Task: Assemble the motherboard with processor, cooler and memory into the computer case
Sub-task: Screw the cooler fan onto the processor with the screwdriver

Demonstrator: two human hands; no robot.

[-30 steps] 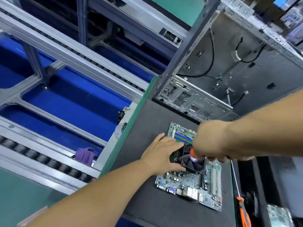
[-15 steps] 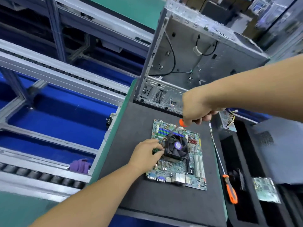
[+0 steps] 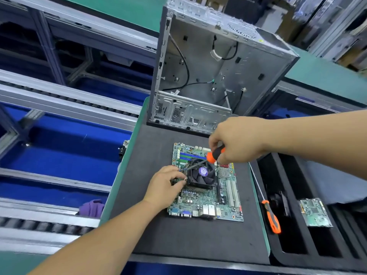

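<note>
A green motherboard (image 3: 206,197) lies flat on the dark mat (image 3: 158,235). A black cooler fan (image 3: 202,174) with a purple hub sits on it, beside blue memory slots (image 3: 188,155). My left hand (image 3: 165,185) rests on the board's left edge, fingertips pinching at the cooler's left corner. My right hand (image 3: 236,141) grips an orange-and-black screwdriver (image 3: 213,155); its shaft slants down-left to the cooler's upper-left corner. The open grey computer case (image 3: 208,76) stands behind the board, loose black cables inside.
A second orange screwdriver (image 3: 271,215) lies along the mat's right edge. A black foam tray (image 3: 294,245) to the right holds a small circuit board (image 3: 314,215). Conveyor rails and blue panels fill the left; a purple cloth (image 3: 92,208) lies there.
My right hand lifted off the cooler and swung the screwdriver tip over to the cooler's upper-left corner. My left hand slid from the cooler top to its left corner. The head tilted back.
</note>
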